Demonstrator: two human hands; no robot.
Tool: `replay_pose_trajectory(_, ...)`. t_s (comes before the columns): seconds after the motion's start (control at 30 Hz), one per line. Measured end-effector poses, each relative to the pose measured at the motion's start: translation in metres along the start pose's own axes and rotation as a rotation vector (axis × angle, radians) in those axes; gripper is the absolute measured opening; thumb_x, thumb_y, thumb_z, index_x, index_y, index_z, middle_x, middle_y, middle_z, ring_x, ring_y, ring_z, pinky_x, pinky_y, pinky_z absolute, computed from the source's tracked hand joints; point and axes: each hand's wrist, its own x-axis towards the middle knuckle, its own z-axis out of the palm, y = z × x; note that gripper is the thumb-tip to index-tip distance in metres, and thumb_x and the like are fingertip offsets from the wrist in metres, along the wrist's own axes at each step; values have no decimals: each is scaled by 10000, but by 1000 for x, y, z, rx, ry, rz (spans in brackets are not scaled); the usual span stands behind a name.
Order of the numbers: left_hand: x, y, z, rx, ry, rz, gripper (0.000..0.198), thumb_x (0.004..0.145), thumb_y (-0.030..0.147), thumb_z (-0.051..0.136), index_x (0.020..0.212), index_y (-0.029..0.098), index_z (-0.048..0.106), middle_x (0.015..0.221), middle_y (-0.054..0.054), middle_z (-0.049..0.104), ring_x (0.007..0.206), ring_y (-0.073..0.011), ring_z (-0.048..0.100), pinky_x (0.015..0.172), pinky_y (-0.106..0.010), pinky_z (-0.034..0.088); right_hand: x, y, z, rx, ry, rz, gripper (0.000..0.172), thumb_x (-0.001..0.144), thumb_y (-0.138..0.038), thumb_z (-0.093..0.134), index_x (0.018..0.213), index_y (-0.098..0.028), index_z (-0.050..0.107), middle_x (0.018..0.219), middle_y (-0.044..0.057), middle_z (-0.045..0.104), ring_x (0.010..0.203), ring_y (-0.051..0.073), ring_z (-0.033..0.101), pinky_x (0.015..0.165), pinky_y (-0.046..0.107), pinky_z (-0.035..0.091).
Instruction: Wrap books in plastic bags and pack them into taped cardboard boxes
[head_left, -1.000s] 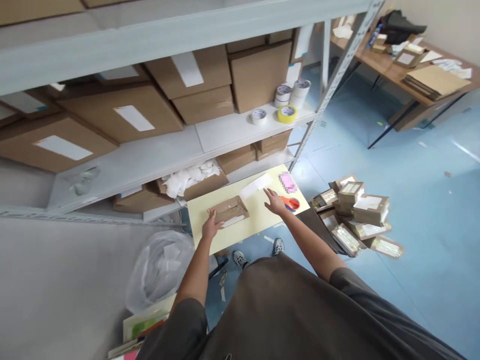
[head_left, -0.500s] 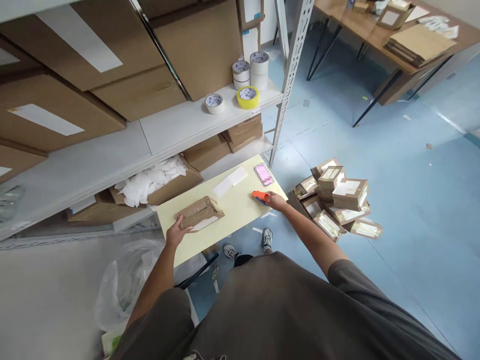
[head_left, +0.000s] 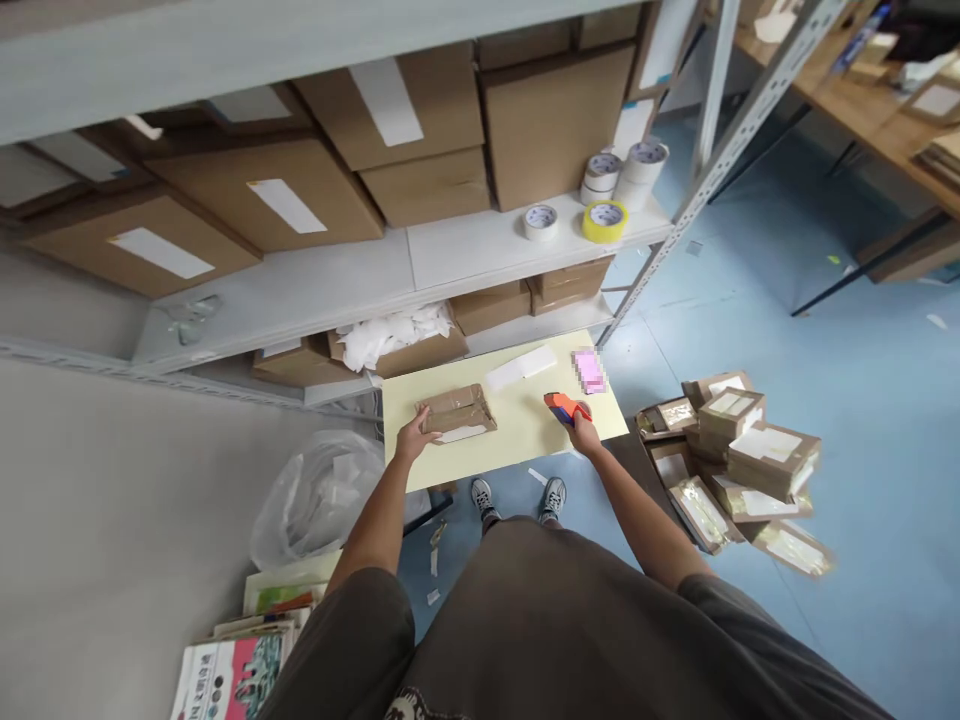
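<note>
On the pale yellow tabletop lies a small brown cardboard box, wrapped in clear tape, with a white label along its near side. My left hand grips the box's left end, thumb on the near side and fingers over the top. In my right hand is an orange and blue tape dispenser, held by its handle above the table's right part, apart from the box. White paper strips lie behind the box. A blurred pink item sits at the table's far right corner.
Behind the table stands a metal shelf with large cartons, tape rolls and white paper scraps. Taped boxes pile up on the right. A clear plastic bag and magazines are at left.
The view has turned left, so everything appears shifted right. The tape dispenser is now tilted differently, lifted with its front pointing up-left. My left hand stays on the box.
</note>
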Motion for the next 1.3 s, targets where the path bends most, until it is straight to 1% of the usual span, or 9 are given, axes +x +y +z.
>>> replay_pose_trajectory(0.17, -3, -1, -3, -60, 21, 50, 868, 672, 182, 980, 1484, 215, 674, 1455, -100, 712, 1344, -378, 668, 1166, -497, 518, 3, -87, 5, 216, -43, -178, 616, 990, -383, 538, 1557, -154, 456, 1639, 214, 482, 1462, 343, 534, 1100, 482, 522)
replay_pose_trajectory(0.27, -4, -4, -8, -105, 14, 107, 830, 648, 187, 987, 1433, 215, 719, 1406, -112, 739, 1329, -387, 678, 1162, -504, 519, 15, -154, 1, 249, -151, -216, 671, 1000, -465, 563, 1598, -190, 432, 1494, 176, 639, 1294, 342, 659, 1040, 471, 552)
replay_pose_trajectory(0.37, -4, -6, -14, -149, -18, 144, 837, 614, 238, 1002, 1409, 254, 739, 1425, -113, 728, 1334, -390, 676, 1173, -517, 509, 33, -215, -4, 227, -248, -236, 634, 977, -563, 640, 1507, -224, 555, 1226, 114, 778, 1085, 330, 733, 936, 434, 577)
replay_pose_trajectory(0.5, -5, -10, -19, -189, -75, 137, 746, 605, 349, 1020, 1302, 204, 797, 1429, -195, 709, 1295, -443, 687, 1132, -547, 513, 55, -266, 3, 176, -344, -305, 568, 922, -593, 739, 1363, -242, 671, 1160, 79, 797, 1038, 310, 741, 908, 396, 578)
replay_pose_trajectory(0.73, -14, -28, -4, -391, -46, 194, 849, 578, 224, 1025, 1378, 236, 741, 1568, -189, 600, 1398, -432, 612, 1164, -537, 469, 54, -258, 28, 168, -412, -210, 527, 880, -574, 767, 1253, -204, 725, 1100, 79, 807, 1031, 316, 751, 946, 427, 585)
replay_pose_trajectory(0.9, -22, -31, 3, -430, 17, 322, 780, 661, 139, 936, 1410, 173, 720, 1686, -240, 429, 1573, -405, 401, 1278, -534, 323, 48, -252, 31, 205, -421, -166, 539, 873, -600, 752, 1234, -201, 733, 1088, 75, 808, 1020, 313, 745, 945, 438, 588)
replay_pose_trajectory(0.97, -24, -28, 1, -427, 74, 300, 644, 739, 197, 893, 1366, 165, 750, 1628, -235, 516, 1548, -395, 438, 1285, -542, 319, 50, -254, 30, 212, -434, -171, 546, 876, -596, 750, 1261, -210, 730, 1113, 71, 808, 1036, 311, 740, 966, 448, 582)
replay_pose_trajectory(1.07, -21, -17, -2, -508, 83, 212, 403, 893, 347, 775, 1260, 183, 808, 1403, -187, 720, 1369, -349, 628, 1195, -488, 457, 54, -257, 27, 209, -450, -183, 543, 872, -590, 755, 1253, -204, 737, 1120, 75, 807, 1039, 314, 734, 973, 451, 577)
replay_pose_trajectory(1.3, -8, 14, 5, -764, -71, 104, 415, 877, 530, 772, 1014, 146, 844, 1099, -158, 828, 1069, -304, 752, 1011, -424, 565, 55, -257, 23, 207, -484, -205, 517, 870, -585, 758, 1213, -198, 749, 1100, 71, 804, 1033, 305, 725, 958, 426, 572)
